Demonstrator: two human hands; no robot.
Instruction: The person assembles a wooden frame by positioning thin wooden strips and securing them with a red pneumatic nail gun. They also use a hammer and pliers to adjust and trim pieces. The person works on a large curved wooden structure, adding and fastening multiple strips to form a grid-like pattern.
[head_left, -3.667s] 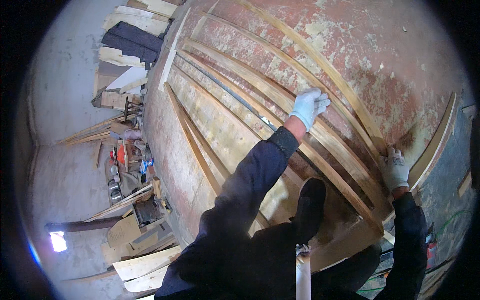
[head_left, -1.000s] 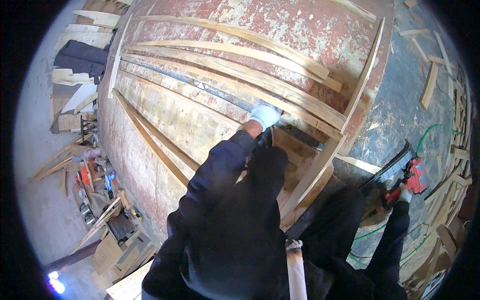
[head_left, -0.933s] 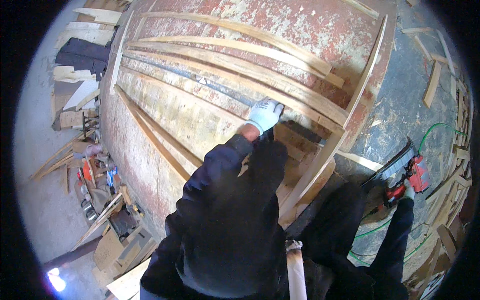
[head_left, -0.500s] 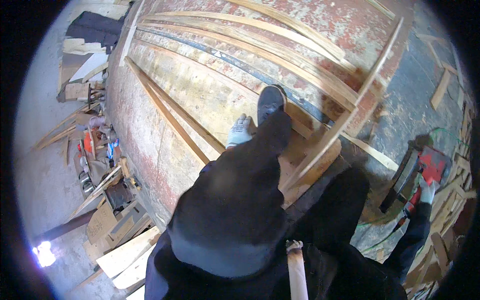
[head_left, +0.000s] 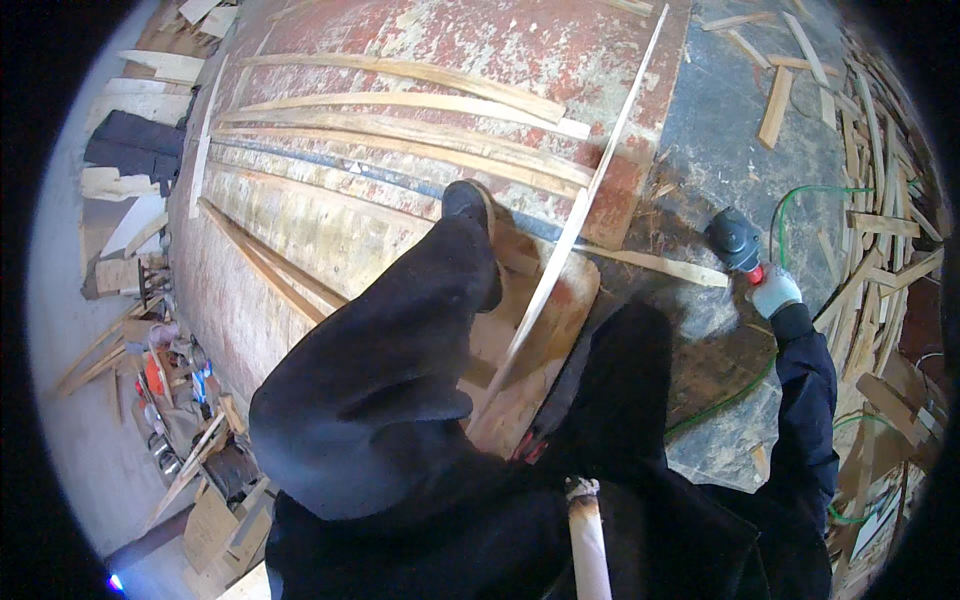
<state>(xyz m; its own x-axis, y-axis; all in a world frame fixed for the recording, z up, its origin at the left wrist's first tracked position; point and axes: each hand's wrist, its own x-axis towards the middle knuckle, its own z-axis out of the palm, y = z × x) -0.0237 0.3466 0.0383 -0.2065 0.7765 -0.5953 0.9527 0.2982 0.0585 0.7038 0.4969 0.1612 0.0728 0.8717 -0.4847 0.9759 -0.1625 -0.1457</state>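
In my gloved right hand (head_left: 774, 292) is a nail gun (head_left: 735, 238) with a dark rounded head and some red near the grip. The hand is closed around its handle, over the dark floor at the right. A green hose (head_left: 782, 215) runs close beside the tool. My left hand is out of sight, and my dark-clothed leg covers the middle left. A long narrow wood strip (head_left: 575, 218) slants from the top down between my legs. My dark shoe (head_left: 468, 203) stands on a worn board surface.
Several wood strips (head_left: 420, 128) lie across the paint-worn panel (head_left: 330, 40). Scrap wood (head_left: 870, 230) is heaped at the right. Tools and offcuts (head_left: 180, 400) clutter the left floor. A cigarette (head_left: 590, 540) with a burnt tip sticks up at the lower edge.
My right hand has moved up and left with the nail gun, which has turned. My left hand, seen on the panel before, has gone out of sight. The whole view has shifted.
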